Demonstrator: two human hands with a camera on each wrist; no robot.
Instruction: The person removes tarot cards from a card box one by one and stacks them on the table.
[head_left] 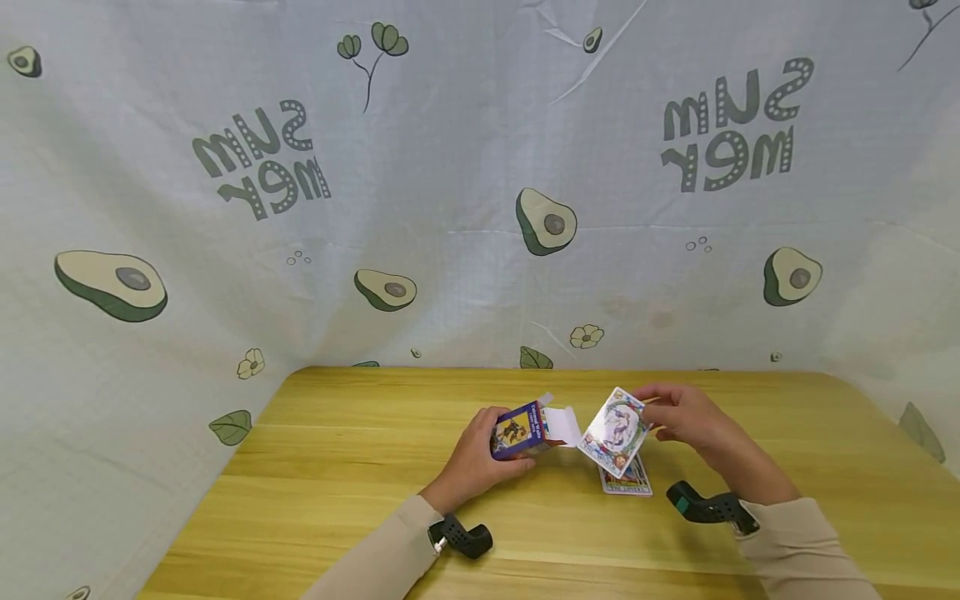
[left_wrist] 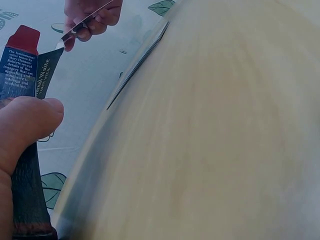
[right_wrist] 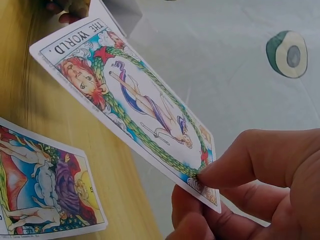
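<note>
My left hand [head_left: 476,457] grips a purple tarot card box [head_left: 516,431], thumb along its near side. The box lies tilted, its white end flap [head_left: 562,426] folded out to the right. Blue printed text covers one side of the box [left_wrist: 19,70] in the left wrist view. Between thumb and fingers my right hand [head_left: 692,423] pinches a tarot card [right_wrist: 145,107] by one end; it reads "THE WORLD". This card is held up at a slant, near the flap. Below it, another tarot card [head_left: 635,482] lies face up on the table, partly covered from the head view.
The yellow wood-grain table [head_left: 330,467] extends to both sides of the hands. Behind it hangs a pale curtain [head_left: 450,167] printed with avocados and leaves. Dark wrist cameras [head_left: 468,537] sit on both forearms, close above the tabletop.
</note>
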